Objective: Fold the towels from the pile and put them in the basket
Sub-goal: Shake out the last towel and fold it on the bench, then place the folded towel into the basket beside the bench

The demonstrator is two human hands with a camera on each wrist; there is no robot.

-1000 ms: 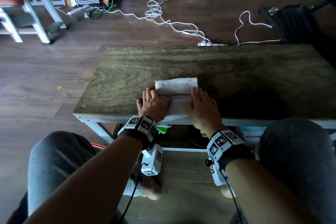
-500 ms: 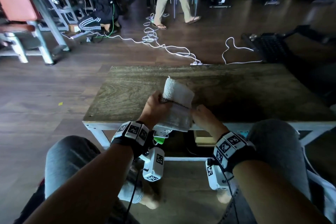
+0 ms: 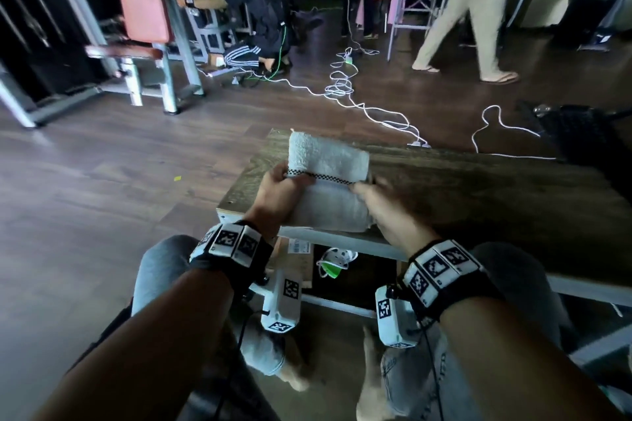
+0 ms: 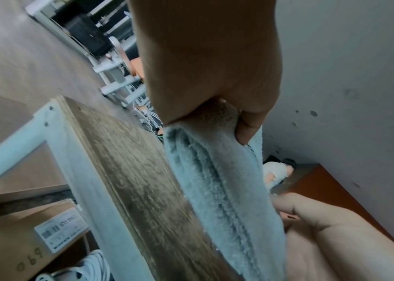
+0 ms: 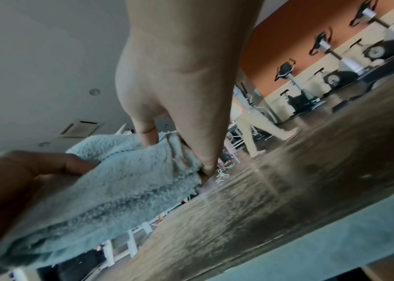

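Your left hand [image 3: 277,195] and right hand [image 3: 383,208] each pinch an edge of the folded white terry towel [image 3: 328,181] above the wooden table [image 3: 478,188] — folding looks done; basket placement remains — no basket in view

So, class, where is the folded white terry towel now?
Head view: the folded white terry towel is held between both hands, above the wooden table's near left corner.

Dim indoor light. Head view dark near and at right, wide-angle bending at edges, motion blur across far background. Wrist views brighter, grainy; table [image 5: 275,209] grain streaked, close hands soft.
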